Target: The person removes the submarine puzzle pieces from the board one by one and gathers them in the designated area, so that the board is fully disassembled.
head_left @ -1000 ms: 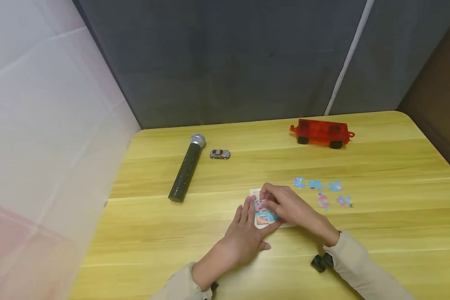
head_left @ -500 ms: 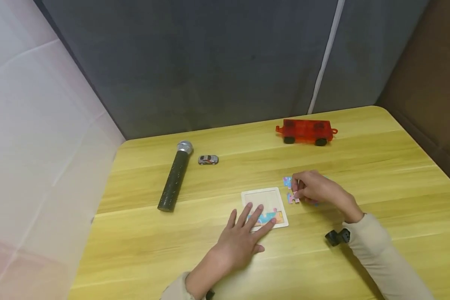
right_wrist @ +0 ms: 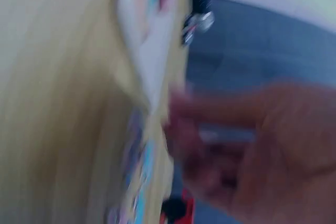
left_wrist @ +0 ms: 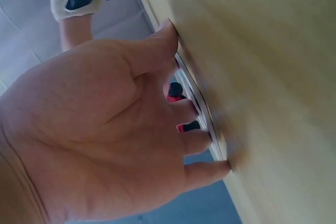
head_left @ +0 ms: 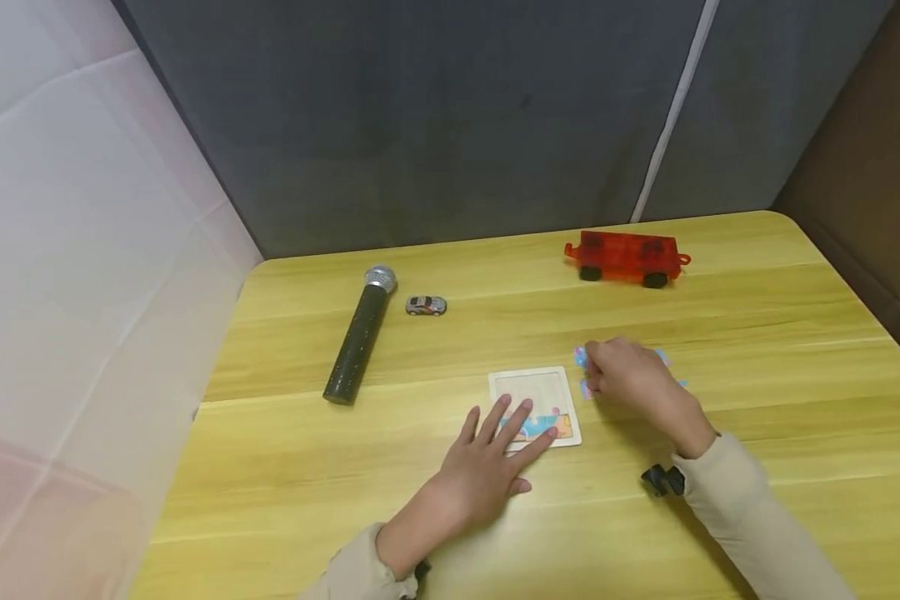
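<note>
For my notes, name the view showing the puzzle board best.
Head view: the puzzle board shows from above, partly under the left hand. Left wrist shows only its edge; right wrist, a blurred part.

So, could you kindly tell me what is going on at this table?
A person is working on a small jigsaw puzzle. The left hand rests with spread fingers across the puzzle tray, where fitted pieces fill the lower part and the upper part is bare. The right hand is over the loose pieces beside the tray; whether it grips one is hidden. A microphone, toy car and red wagon lie untouched.
</note>
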### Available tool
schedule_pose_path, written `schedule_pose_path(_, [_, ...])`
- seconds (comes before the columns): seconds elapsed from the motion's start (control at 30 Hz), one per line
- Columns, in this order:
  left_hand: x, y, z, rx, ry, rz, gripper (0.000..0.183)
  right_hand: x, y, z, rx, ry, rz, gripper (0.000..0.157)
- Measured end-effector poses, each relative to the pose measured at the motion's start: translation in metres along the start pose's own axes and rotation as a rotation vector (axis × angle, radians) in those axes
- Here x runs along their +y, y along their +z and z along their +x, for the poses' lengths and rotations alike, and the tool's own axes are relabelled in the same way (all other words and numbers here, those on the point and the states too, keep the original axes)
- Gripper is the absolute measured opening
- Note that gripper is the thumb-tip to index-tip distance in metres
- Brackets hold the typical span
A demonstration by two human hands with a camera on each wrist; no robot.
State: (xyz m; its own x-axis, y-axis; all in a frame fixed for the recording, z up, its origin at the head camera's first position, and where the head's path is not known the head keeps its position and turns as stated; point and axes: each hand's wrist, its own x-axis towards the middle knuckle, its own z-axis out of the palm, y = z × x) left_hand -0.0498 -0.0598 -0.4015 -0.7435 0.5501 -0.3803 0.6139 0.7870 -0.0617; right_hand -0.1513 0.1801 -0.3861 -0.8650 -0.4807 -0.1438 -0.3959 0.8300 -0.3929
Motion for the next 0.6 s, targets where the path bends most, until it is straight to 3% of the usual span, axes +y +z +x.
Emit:
schedule_pose_path(0.17, [0.002,-0.002,0.003,-0.029,-0.016,0.029,0.068,-0.019,0.014,-0.011,-0.013,-0.259,0.023,0.017])
schedule_pose_path(0.37, [0.0,-0.002,0.003,-0.03,0.004,0.005,0.067,-0.031,0.03,-0.018,0.011,-0.23,-0.023,0.027])
schedule_pose_path(0.6, [-0.004,0.001,0.001,-0.027,0.037,-0.103,0.067,-0.027,0.033,-0.017,-0.009,-0.245,0.045,0.028])
